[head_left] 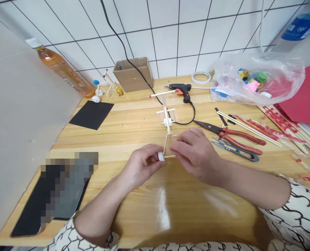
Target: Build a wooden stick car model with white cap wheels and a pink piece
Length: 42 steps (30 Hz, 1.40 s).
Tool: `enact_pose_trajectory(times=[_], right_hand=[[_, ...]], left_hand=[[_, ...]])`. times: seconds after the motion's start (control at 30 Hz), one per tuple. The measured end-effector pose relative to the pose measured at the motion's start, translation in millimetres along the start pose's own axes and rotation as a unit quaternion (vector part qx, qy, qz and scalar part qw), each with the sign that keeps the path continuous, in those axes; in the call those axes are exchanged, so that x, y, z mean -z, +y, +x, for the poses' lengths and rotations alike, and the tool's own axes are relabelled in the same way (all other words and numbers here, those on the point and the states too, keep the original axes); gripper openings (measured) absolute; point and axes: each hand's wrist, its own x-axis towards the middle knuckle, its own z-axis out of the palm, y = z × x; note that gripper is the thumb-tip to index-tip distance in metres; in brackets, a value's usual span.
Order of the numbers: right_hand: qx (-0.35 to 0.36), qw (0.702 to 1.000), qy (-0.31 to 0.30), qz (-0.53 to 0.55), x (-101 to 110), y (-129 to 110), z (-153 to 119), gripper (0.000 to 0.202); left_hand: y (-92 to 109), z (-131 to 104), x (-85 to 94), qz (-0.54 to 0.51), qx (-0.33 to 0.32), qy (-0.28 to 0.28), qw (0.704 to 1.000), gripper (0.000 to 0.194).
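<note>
A small frame of wooden sticks (166, 113) stands over the middle of the table, with a red-tipped stick across its far end and a white round piece at its centre. At its near end, my left hand (140, 164) pinches a white cap-like wheel (161, 156) between thumb and fingers. A short crosswise stick (169, 156) runs from this wheel toward my right hand (200, 158). The right fingers are closed at that stick's other end, and whatever they grip there is hidden behind them.
Right of my hands lie pliers (222, 131), thread snips (238, 150) and wrapped chopsticks (282, 125). Behind are a glue gun (182, 89), tape roll (201, 77), plastic bag (280, 80), cardboard box (132, 75) and another stick model (106, 83). Black paper (92, 114) lies left.
</note>
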Motion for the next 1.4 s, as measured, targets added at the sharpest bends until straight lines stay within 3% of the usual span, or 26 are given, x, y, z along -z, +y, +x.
enact_pose_trajectory(times=[0.13, 0.27, 0.77, 1.4], right_hand=[[0.098, 0.988, -0.057, -0.107, 1, -4, 12, 0.024], [0.146, 0.968, -0.087, -0.186, -3, -6, 21, 0.022], [0.184, 0.955, -0.055, -0.228, -12, -4, 25, 0.020], [0.170, 0.961, -0.107, -0.189, -5, -2, 33, 0.016]], left_hand=[[2, 1, 1.6, 0.010, 0.001, -0.021, 1.000, 0.019], [3, 1, 3.1, 0.015, 0.010, -0.024, 1.000, 0.009], [1, 1, 2.9, 0.016, 0.013, -0.028, 0.999, 0.004], [-1, 2, 2.9, 0.020, -0.006, -0.031, 0.999, 0.008]])
